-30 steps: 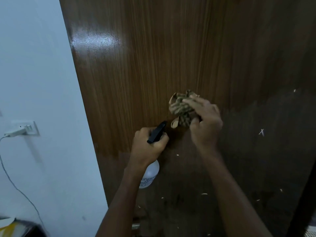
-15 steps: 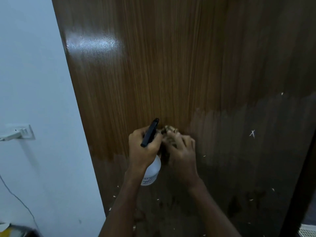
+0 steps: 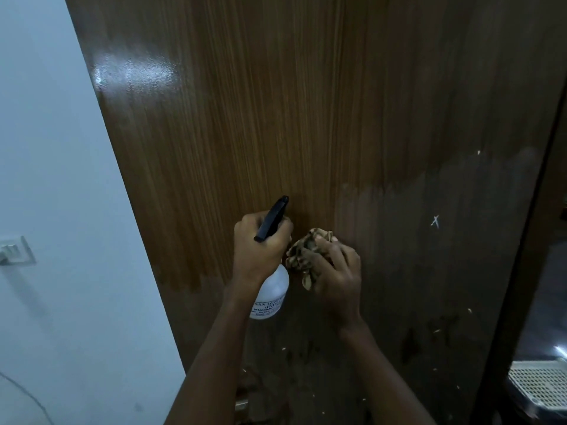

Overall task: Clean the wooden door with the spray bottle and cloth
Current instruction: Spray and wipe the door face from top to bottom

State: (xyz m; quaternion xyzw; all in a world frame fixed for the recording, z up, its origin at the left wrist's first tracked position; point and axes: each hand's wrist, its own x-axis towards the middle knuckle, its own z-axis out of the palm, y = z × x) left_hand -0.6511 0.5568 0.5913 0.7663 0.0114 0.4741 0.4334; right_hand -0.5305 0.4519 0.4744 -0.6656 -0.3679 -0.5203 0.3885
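Where the two hands meet at the frame's centre, the task items are grouped against the door (image 3: 306,118).

Door: brown, vertical grain, filling most of the view; a glossy highlight is seen at 10 o'clock, a duller, darker zone from 3 to 6 o'clock, pale flecks scattered low, and a small white cross mark (image 3: 435,221) at 3 o'clock.

Bottle (image 3: 271,294): translucent white body with printed label, black spray head pointing to 12 o'clock. It is gripped at the neck by the left hand (image 3: 260,250), fingers curled round it, body hanging below the fist.

Cloth (image 3: 302,256): crumpled, tan and patterned, bunched in the curled fingers of the right hand (image 3: 337,277) and held at the door surface, just beside the bottle at its 3 o'clock. Whether cloth and bottle touch cannot be told.

Wall (image 3: 46,179): pale, at 9 o'clock, carrying a socket (image 3: 15,251) at the frame edge.

Basket (image 3: 537,381): white, perforated, at 4 o'clock beyond the door's edge.
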